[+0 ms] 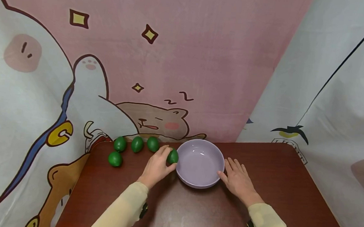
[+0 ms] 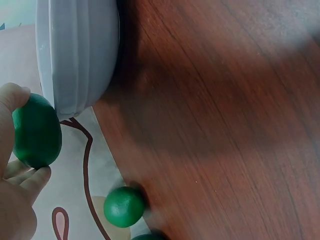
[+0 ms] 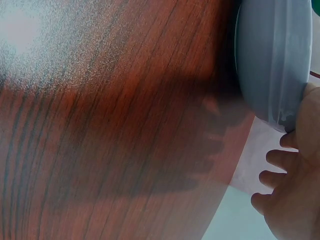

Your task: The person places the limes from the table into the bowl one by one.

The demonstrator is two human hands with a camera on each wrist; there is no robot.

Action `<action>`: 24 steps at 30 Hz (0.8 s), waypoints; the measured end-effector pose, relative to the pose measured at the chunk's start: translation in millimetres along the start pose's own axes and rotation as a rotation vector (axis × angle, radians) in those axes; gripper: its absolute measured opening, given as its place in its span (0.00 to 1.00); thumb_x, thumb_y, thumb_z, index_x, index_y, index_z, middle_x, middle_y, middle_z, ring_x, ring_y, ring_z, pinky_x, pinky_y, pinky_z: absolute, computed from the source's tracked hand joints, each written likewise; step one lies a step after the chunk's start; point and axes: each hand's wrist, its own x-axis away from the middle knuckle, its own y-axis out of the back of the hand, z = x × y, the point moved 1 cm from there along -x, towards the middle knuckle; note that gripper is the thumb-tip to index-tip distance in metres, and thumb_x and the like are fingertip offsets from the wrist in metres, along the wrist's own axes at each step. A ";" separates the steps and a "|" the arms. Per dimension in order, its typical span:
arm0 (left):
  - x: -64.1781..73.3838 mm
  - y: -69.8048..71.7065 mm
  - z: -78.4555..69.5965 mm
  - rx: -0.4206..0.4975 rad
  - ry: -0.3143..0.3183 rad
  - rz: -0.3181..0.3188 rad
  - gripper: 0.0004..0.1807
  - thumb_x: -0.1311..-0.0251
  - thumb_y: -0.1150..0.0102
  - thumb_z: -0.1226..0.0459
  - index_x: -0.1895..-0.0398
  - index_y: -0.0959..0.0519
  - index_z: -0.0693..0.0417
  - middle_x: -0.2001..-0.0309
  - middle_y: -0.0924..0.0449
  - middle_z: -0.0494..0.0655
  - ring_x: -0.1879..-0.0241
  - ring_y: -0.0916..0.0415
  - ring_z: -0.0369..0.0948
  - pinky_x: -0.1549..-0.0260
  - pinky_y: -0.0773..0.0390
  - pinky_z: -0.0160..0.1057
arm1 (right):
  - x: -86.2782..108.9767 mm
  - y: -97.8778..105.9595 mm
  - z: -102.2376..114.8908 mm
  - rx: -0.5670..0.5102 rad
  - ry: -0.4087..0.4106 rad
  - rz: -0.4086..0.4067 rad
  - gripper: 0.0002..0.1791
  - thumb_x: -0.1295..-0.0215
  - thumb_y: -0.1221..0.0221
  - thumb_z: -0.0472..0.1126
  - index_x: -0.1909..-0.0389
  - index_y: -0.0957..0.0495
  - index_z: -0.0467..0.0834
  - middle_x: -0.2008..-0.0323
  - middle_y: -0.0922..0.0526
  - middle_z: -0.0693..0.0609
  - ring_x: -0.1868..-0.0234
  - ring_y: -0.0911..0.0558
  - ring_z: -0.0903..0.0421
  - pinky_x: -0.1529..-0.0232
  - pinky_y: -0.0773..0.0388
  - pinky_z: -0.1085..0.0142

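A shallow lilac bowl [image 1: 200, 163], empty inside, stands toward the back of the brown table. At its left rim my left hand [image 1: 158, 166] pinches a green lime [image 1: 173, 157] between thumb and fingertips. The left wrist view shows that lime [image 2: 37, 131] beside the bowl's wall [image 2: 82, 55], raised off the table. My right hand [image 1: 239, 178] is at the bowl's right side, fingers straight and spread, the thumb against the rim. In the right wrist view this hand [image 3: 295, 175] has its thumb along the rim and its other fingers away from the bowl [image 3: 272, 60].
Several more limes lie on the table [image 1: 193, 217] left of the bowl, among them one near the back edge [image 1: 153, 144] and one further forward [image 1: 115, 159]. Behind the table hangs a pink and white cartoon-printed cloth [image 1: 224, 60].
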 end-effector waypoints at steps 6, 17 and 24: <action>-2.5 -2.2 -5.4 -0.004 -0.030 -0.003 0.32 0.44 0.23 0.56 0.38 0.24 0.56 0.37 0.24 0.58 0.48 0.17 0.53 0.51 0.16 0.52 | 0.2 -1.4 -1.1 0.006 0.000 -0.009 0.40 0.23 0.46 0.58 0.24 0.38 0.32 0.25 0.37 0.30 0.23 0.43 0.30 0.25 0.50 0.35; -3.9 -9.8 -12.7 -0.014 -0.085 -0.025 0.34 0.47 0.22 0.55 0.38 0.23 0.55 0.39 0.22 0.55 0.48 0.18 0.51 0.52 0.16 0.51 | 0.3 -0.6 0.3 0.000 0.000 -0.004 0.40 0.23 0.46 0.58 0.24 0.38 0.32 0.25 0.37 0.30 0.23 0.43 0.30 0.25 0.49 0.35; -4.2 -13.7 -19.7 -0.025 -0.118 -0.011 0.34 0.47 0.21 0.55 0.39 0.24 0.55 0.40 0.22 0.55 0.50 0.17 0.51 0.54 0.15 0.51 | 0.6 0.1 0.4 -0.005 -0.004 -0.007 0.40 0.24 0.46 0.58 0.24 0.38 0.32 0.25 0.37 0.30 0.23 0.43 0.30 0.25 0.50 0.35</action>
